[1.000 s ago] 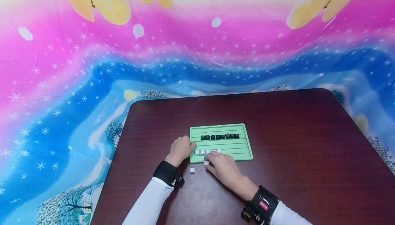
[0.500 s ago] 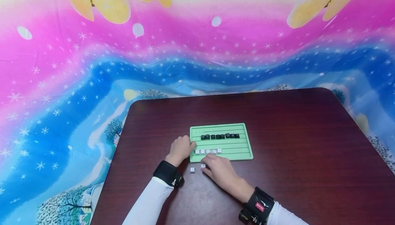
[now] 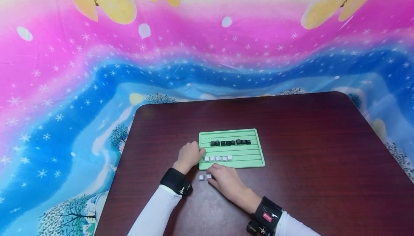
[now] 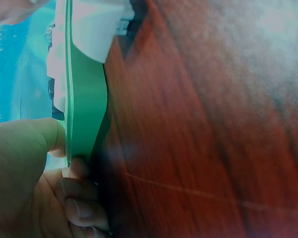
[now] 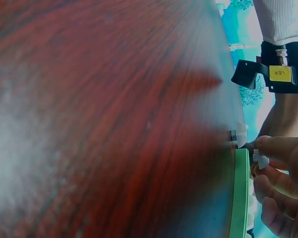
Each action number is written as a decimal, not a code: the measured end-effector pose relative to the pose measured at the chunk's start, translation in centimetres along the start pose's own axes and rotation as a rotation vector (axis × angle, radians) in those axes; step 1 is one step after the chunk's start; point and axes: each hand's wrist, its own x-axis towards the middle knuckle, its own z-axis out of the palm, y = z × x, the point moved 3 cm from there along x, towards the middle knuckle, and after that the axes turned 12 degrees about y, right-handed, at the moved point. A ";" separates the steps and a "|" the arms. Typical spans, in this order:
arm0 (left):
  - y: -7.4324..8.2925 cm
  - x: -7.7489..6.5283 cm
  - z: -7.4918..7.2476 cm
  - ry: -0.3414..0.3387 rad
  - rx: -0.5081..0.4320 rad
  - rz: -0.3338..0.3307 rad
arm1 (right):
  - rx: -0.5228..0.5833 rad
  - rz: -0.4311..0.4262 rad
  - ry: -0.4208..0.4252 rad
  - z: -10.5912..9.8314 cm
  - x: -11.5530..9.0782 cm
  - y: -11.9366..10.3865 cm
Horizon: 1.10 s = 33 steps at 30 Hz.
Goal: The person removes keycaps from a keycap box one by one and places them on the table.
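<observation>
My left hand (image 3: 189, 156) grips the left edge of a light green tray (image 3: 249, 159); the left wrist view shows thumb and curled fingers on its rim (image 4: 84, 104). My right hand (image 3: 228, 182) pinches a white keycap (image 3: 208, 176) between thumb and fingertips, just in front of the tray. In the right wrist view this keycap (image 5: 262, 161) is tilted and held above the table. Another white keycap (image 3: 202, 178) lies on the table to its left. On the tray, a row of white keycaps (image 3: 217, 159) sits near the front and black keycaps (image 3: 228, 143) line up farther back.
The tray has raised ridges running across it. It lies on a dark reddish wooden table (image 3: 307, 139) with rounded far corners. Behind the table hangs a colourful patterned cloth (image 3: 207, 49). Each wrist wears a black strap with a camera (image 3: 267, 214).
My right hand has moved left and toward me with the white keycap, away from the tray's front edge and closer to the loose keycap. The left hand has stayed on the tray.
</observation>
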 end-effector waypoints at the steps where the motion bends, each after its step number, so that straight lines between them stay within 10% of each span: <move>1: 0.0 0.0 0.0 -0.001 -0.002 -0.001 | -0.002 -0.001 0.000 0.1 0.0 0.0; 33: 0.0 -0.2 0.0 0.011 -0.032 0.010 | -0.016 0.012 -0.066 1.9 -0.1 -0.4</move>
